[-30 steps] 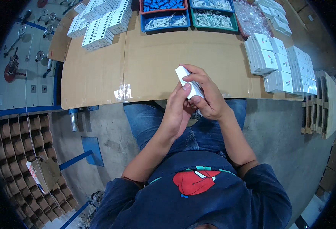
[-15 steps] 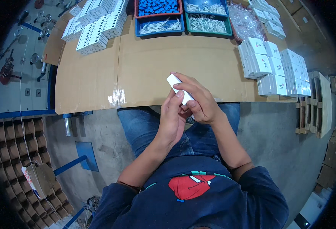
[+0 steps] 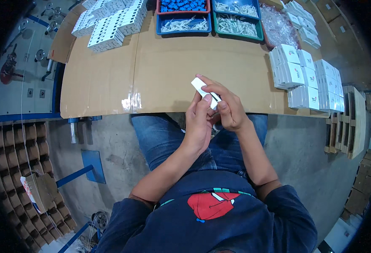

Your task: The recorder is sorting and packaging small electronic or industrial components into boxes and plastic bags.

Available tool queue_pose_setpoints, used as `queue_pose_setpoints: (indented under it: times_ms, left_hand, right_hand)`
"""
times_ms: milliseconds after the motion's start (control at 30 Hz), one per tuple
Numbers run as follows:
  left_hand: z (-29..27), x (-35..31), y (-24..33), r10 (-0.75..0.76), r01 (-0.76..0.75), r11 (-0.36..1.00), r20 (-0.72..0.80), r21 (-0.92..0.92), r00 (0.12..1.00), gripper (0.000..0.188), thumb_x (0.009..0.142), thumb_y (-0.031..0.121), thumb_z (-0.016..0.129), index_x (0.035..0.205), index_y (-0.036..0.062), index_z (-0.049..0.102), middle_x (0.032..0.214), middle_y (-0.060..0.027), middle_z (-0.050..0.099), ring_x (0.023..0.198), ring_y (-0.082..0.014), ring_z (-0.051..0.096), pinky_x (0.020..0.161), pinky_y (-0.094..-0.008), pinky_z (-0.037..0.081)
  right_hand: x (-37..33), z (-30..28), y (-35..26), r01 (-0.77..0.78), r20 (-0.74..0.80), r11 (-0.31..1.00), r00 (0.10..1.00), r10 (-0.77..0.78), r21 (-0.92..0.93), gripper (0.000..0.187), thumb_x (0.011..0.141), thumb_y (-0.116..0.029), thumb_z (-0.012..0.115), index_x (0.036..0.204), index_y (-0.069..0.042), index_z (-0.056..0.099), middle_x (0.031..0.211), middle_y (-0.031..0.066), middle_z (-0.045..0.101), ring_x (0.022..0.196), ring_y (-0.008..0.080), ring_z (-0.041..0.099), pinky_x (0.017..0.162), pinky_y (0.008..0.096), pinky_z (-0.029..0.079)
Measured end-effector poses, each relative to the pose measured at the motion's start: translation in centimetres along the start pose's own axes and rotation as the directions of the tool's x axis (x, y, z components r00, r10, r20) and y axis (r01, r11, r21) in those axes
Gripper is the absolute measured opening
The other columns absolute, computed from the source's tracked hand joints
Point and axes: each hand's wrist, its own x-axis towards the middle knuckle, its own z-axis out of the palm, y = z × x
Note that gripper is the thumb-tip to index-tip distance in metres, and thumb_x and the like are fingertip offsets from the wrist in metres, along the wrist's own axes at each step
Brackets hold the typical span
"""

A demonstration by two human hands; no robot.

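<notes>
Laid out in front: cardboard tabletop (image 3: pixel 173 63), near edge approx. over the thighs. At cardboard's far L corner, big stacks of white blocks (image 3: pixel 118 27) w/ small dark openings; along cardboard's R side, piles of flat white cases (image 3: pixel 293 74). Can't tell finished from unworked there.

Along cardboard's far edge, L to R: blue tray (image 3: pixel 183 34) w/ slim whitish parts, green tray (image 3: pixel 240 36) w/ similar, then clear plastic wraps (image 3: pixel 278 27). Behind the blue one, red tray (image 3: pixel 183 13) of blue bits. Judging by fill, plenty of parts left.

Re: progress: prob. mid-handling of one unit. Done: picked up, held in both hands. Not yet done: put down anywhere on cardboard.

Pose: forearms in from below, converging toward cardboard's near edge, elbows bent and out to the sides. Left hand (image 3: pixel 199 126) and right hand (image 3: pixel 232 111) together, closed round white piece (image 3: pixel 198 84), just above cardboard's near edge, approx. mid-width, tilted w/ far end toward cardboard's L. L thumb pressed on near half; R index curled over the middle, R thumb by the near end. Smallest: narrow dark slot (image 3: pixel 215 98) near that end, contents too small to tell.
</notes>
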Motion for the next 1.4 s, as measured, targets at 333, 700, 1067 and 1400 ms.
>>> queue_pose_setpoints:
  times_ms: [333,700,1067,1400]
  left_hand:
    - [-0.3,-0.1,0.7,0.032,-0.031,0.999,0.046,-0.021,0.998,0.049,0.099,0.040,0.051,0.139,0.0115,0.042,0.114,-0.0037,0.058,0.101,-0.0142,0.060,0.083,-0.0318,0.051]
    - [-2.4,0.6,1.5,0.308,-0.390,0.850,0.268,0.354,0.913,0.105,0.077,0.000,0.074,0.158,0.0164,0.010,0.145,-0.0150,0.044,0.129,-0.0258,0.050,0.103,-0.0369,0.047]
    - [-1.3,-0.4,3.9,-0.318,0.315,0.948,0.211,0.052,0.924,0.063,0.102,0.056,0.041,0.146,0.0112,0.035,0.113,-0.0064,0.060,0.097,-0.0171,0.061,0.087,-0.0305,0.050]
    - [1.1,-1.4,2.6,-0.044,0.037,0.994,0.067,0.101,0.997,0.056,0.102,0.050,0.040,0.135,0.0043,0.043,0.122,-0.0097,0.054,0.116,-0.0207,0.056,0.099,-0.0369,0.046]
  right_hand:
    - [0.3,0.5,0.0,-0.023,0.022,0.996,1.000,0.021,0.088,0.054,0.105,-0.043,0.035,0.133,-0.001,0.055,0.145,0.0253,0.049,0.132,0.0392,0.050,0.109,0.0411,0.039]
    - [1.5,-1.9,-2.4,-0.324,0.174,0.937,0.938,0.300,0.129,0.063,0.094,-0.033,0.064,0.147,-0.004,0.046,0.152,0.0165,0.042,0.140,0.0292,0.042,0.115,0.0423,0.033]
    - [1.1,-0.8,-3.2,-0.173,0.057,0.985,0.983,0.173,-0.019,0.051,0.088,-0.026,0.072,0.134,-0.009,0.059,0.142,0.0177,0.048,0.132,0.0327,0.049,0.108,0.0406,0.040]
    - [0.7,0.5,-2.2,0.012,0.011,0.997,1.000,-0.011,-0.078,0.045,0.095,-0.034,0.060,0.130,-0.007,0.055,0.143,0.0252,0.043,0.129,0.0417,0.047,0.107,0.0447,0.038]
